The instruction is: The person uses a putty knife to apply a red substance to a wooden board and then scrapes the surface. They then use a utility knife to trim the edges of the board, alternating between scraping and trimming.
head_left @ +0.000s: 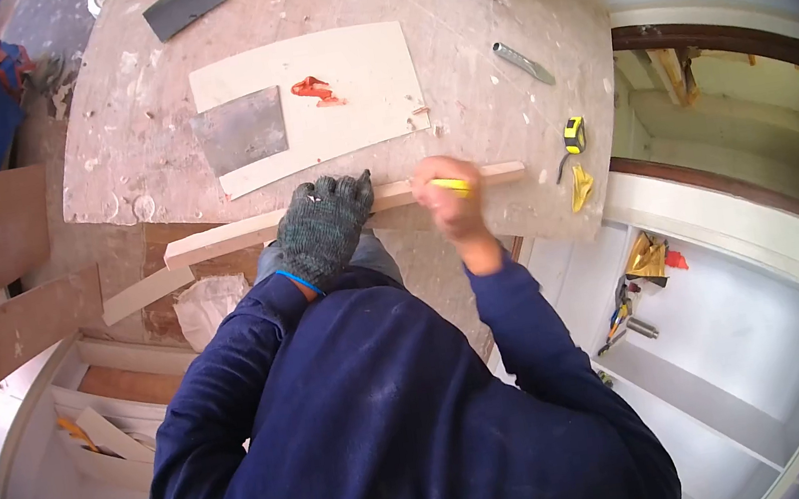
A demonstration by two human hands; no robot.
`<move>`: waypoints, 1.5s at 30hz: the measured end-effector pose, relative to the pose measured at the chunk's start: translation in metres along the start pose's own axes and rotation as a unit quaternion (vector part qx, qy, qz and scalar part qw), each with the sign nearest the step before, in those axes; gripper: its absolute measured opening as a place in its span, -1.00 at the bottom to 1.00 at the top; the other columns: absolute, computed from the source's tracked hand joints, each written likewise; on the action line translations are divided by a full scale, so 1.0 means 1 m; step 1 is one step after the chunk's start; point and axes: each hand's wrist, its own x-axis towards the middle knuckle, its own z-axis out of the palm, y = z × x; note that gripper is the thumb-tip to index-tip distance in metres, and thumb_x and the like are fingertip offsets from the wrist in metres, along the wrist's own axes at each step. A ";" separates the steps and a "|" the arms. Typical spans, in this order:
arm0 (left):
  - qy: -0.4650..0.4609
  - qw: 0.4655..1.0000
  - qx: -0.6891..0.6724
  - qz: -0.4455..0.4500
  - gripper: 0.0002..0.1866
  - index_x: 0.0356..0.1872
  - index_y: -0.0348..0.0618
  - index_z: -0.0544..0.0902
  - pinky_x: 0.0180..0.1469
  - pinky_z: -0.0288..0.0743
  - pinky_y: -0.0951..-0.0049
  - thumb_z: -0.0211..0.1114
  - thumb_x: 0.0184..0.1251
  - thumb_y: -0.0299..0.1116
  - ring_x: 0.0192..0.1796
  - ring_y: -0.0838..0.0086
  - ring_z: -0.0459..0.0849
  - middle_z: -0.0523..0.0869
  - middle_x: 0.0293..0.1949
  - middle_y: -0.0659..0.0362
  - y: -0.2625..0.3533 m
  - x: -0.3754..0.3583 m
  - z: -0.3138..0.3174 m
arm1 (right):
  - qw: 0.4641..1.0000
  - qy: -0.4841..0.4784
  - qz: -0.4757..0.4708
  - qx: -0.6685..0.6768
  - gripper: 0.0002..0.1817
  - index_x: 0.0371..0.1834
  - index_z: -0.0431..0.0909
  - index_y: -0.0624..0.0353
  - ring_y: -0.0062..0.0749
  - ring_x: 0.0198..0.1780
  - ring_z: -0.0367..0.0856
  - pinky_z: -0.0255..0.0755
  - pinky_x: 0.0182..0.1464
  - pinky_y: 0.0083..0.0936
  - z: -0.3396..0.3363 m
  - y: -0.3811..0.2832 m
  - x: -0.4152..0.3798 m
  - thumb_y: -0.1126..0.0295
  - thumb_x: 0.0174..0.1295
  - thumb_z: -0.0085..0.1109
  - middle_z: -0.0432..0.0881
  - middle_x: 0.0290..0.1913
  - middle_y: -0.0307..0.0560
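Note:
A long narrow wooden strip (246,235) lies along the near edge of the work table (471,28). My left hand (328,224), in a dark knitted glove, is closed over the strip near its middle. Bare and slightly blurred, my right hand (451,192) grips a yellow object (453,185) above the right part of the strip. Only a piece of that object shows between the fingers, so its kind cannot be made out. Beyond the strip, a grey sheet (243,131) rests on a pale board (367,77) with a red smear (318,91).
At the table's right are a metal-handled tool (523,63), a tape measure (574,135) and a yellow item (582,187). A dark sheet (184,6) lies at the far left. White cabinet compartments (727,358) stand right; wooden panels (17,335) stand left.

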 end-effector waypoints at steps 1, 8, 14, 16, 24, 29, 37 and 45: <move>-0.022 1.000 0.000 -0.005 -0.51 0.28 -0.04 0.55 0.02 0.47 0.22 0.17 0.30 -0.27 -0.01 0.32 0.62 0.66 -0.04 0.19 0.002 -0.001 -0.002 | 0.994 -0.050 -0.095 -0.030 -0.60 -0.59 0.47 0.20 -0.45 -0.56 0.45 0.29 -0.46 -0.48 -0.001 0.005 0.004 0.10 0.19 0.23 0.44 -0.62 -0.19; 0.020 0.999 0.034 0.017 -0.50 0.29 -0.06 0.54 0.05 0.48 0.22 0.17 0.31 -0.27 0.00 0.33 0.61 0.65 -0.01 0.20 -0.001 -0.004 0.007 | 0.953 0.204 0.076 0.212 -0.52 -0.61 0.42 0.19 -0.43 -0.59 0.45 0.36 -0.45 -0.49 -0.012 0.036 0.017 0.03 0.34 0.05 0.47 -0.65 -0.17; 0.005 1.000 0.016 0.014 -0.50 0.29 -0.05 0.55 0.06 0.48 0.22 0.18 0.30 -0.28 0.01 0.33 0.62 0.65 -0.01 0.20 0.000 -0.004 0.004 | 0.948 0.183 0.054 0.254 -0.35 -0.55 0.44 0.22 -0.42 -0.57 0.42 0.36 -0.42 -0.50 -0.030 0.029 0.019 -0.22 0.37 0.03 0.41 -0.64 -0.11; 0.009 1.000 0.024 0.016 -0.50 0.29 -0.05 0.55 0.06 0.49 0.21 0.18 0.30 -0.28 0.01 0.33 0.62 0.66 -0.01 0.20 0.000 -0.004 0.004 | 0.967 0.128 0.017 0.218 -0.34 -0.54 0.45 0.23 -0.40 -0.56 0.42 0.36 -0.42 -0.50 -0.034 0.008 0.017 -0.23 0.35 0.06 0.42 -0.63 -0.11; -0.006 1.000 0.024 0.011 -0.47 0.29 -0.01 0.56 0.05 0.50 0.20 0.24 0.25 -0.23 0.00 0.32 0.63 0.66 -0.03 0.20 0.001 -0.003 0.006 | 1.000 0.006 -0.004 0.000 -0.45 -0.61 0.45 0.25 -0.44 -0.58 0.40 0.33 -0.43 -0.52 -0.017 0.020 -0.012 -0.05 0.28 0.16 0.45 -0.63 -0.17; 0.020 1.000 0.010 -0.008 -0.45 0.29 0.02 0.55 0.06 0.51 0.19 0.30 0.23 -0.21 0.00 0.32 0.63 0.66 -0.05 0.20 0.003 0.000 0.005 | 0.990 0.059 -0.009 0.128 -0.47 -0.64 0.43 0.22 -0.44 -0.60 0.39 0.30 -0.45 -0.51 -0.022 0.031 -0.010 -0.03 0.29 0.11 0.45 -0.65 -0.18; 0.023 1.000 0.013 -0.003 -0.44 0.30 0.02 0.55 0.10 0.52 0.21 0.29 0.21 -0.23 0.02 0.32 0.63 0.66 0.00 0.22 0.003 -0.003 0.007 | 0.946 0.196 0.053 0.251 -0.45 -0.57 0.43 0.23 -0.42 -0.52 0.45 0.36 -0.39 -0.48 -0.024 0.012 0.013 -0.07 0.33 0.06 0.45 -0.60 -0.11; 0.028 0.999 0.024 -0.007 -0.44 0.30 0.04 0.56 0.08 0.52 0.22 0.28 0.21 -0.25 0.00 0.34 0.64 0.67 -0.01 0.24 0.006 -0.003 0.008 | 0.985 0.010 -0.113 0.128 -0.48 -0.59 0.46 0.22 -0.39 -0.55 0.45 0.31 -0.45 -0.45 -0.021 0.008 -0.005 -0.05 0.22 0.23 0.47 -0.61 -0.11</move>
